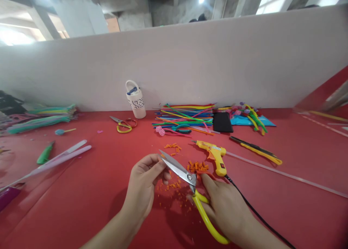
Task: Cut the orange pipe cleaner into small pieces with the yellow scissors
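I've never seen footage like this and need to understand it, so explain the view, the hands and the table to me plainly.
There is no machine here, just a person's two bare hands. The single picture comes from a camera worn on their head, looking forward and down. The right hand holds scissors; the left hand has its fingers at the blade tips, though I can't tell what they pinch. On the red table lie small orange pieces, a yellow glue gun and, further back, a bundle of colored stems, a second pair of scissors and a white cup.
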Demonstrator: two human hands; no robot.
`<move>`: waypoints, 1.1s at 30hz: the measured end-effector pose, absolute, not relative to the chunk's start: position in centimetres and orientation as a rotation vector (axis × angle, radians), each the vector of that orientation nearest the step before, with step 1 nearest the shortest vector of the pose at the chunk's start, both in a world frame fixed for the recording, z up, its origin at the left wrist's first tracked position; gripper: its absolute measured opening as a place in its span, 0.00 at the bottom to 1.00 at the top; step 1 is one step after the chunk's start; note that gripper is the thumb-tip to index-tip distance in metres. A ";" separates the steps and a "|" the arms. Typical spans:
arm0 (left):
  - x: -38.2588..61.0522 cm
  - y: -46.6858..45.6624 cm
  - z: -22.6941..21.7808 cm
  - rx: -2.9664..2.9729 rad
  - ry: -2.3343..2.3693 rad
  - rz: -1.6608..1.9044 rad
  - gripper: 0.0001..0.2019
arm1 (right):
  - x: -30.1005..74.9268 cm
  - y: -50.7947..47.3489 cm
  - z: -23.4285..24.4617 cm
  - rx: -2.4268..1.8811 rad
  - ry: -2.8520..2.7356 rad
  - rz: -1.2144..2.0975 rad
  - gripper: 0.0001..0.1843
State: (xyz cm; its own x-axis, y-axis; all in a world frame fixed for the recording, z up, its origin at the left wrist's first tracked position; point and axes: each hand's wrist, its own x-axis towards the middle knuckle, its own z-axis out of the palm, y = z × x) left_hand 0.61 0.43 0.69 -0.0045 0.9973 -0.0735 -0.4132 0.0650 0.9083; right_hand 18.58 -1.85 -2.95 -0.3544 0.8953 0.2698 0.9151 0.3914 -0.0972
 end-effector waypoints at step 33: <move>0.5 0.8 0.6 0.850 0.925 1.334 0.04 | 18.5 -1.8 -2.6 -1.609 -2.297 0.033 0.12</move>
